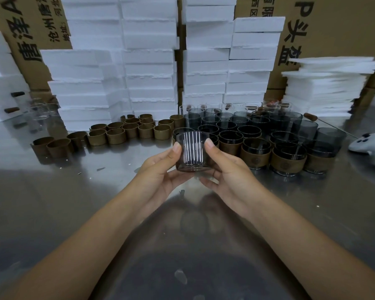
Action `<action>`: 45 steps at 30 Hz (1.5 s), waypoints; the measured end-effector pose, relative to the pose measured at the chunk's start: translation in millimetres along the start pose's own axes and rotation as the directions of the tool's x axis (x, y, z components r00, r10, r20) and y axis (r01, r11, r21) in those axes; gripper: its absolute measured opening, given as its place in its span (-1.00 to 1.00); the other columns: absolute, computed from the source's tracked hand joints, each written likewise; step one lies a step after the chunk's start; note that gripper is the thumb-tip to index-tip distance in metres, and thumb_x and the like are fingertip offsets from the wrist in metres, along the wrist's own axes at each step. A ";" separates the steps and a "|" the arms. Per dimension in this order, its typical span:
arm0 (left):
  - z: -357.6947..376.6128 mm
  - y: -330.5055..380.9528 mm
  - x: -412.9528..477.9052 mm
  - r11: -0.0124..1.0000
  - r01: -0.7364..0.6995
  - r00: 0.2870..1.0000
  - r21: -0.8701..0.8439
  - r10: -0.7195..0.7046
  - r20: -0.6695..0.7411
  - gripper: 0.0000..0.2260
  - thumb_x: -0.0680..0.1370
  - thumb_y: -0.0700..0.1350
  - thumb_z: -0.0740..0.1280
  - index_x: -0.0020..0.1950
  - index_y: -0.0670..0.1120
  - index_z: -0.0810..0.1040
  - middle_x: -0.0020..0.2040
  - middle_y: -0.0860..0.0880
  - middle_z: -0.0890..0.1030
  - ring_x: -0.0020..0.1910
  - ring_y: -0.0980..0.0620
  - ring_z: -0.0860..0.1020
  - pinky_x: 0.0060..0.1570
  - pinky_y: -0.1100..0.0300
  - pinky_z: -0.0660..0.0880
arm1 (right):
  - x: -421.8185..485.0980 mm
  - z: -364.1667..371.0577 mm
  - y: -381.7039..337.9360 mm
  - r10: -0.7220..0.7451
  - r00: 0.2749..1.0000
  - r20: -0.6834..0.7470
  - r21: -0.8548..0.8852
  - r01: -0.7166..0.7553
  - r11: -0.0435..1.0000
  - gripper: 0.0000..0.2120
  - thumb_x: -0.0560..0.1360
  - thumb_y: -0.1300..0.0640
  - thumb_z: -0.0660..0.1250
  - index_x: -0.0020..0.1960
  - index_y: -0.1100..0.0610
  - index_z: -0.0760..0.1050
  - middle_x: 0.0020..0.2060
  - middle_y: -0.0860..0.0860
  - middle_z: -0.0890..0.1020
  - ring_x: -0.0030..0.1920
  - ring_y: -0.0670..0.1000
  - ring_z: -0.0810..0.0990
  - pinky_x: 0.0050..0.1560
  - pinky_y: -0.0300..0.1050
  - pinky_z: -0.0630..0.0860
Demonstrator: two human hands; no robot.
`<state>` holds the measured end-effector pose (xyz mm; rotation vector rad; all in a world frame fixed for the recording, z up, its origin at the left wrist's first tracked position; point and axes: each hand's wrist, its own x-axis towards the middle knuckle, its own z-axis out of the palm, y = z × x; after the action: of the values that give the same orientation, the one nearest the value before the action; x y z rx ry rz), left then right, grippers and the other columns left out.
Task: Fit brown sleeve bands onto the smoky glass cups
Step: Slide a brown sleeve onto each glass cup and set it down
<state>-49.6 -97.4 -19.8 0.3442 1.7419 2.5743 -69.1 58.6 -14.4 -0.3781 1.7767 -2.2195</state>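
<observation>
Nearest the camera, the steel table (52, 213) lay bare but for small scraps. At frame centre both hands held one smoky glass cup (191, 151) above it, no band on it. The left hand (160, 169) curled round its left side, thumb up near the rim; the right hand (227, 169) gripped the right side likewise. Beyond, empty brown sleeve bands (117, 133) stood at left, banded cups (288, 156) and bare cups (225, 120) crowded right, and a white controller (368, 146) lay at far right. White foam boxes (149, 61) stacked behind.
</observation>
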 end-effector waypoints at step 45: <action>-1.8 -3.1 1.4 0.998 -0.010 1.000 0.064 0.012 -0.027 -0.63 0.40 0.14 0.38 0.09 -0.05 0.64 0.09 -0.08 0.67 0.03 0.04 0.64 0.14 0.10 0.53 | -4.3 9.5 -3.0 -0.132 0.988 -0.085 -0.051 0.128 0.990 -0.45 0.23 -0.27 0.34 0.06 0.06 0.65 -0.09 -0.06 0.72 -0.09 -0.16 0.64 -0.08 -0.28 0.47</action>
<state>-51.6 -97.7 -23.1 0.3223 1.8396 2.5473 -61.8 52.2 -9.6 -0.4238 1.9014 -2.3211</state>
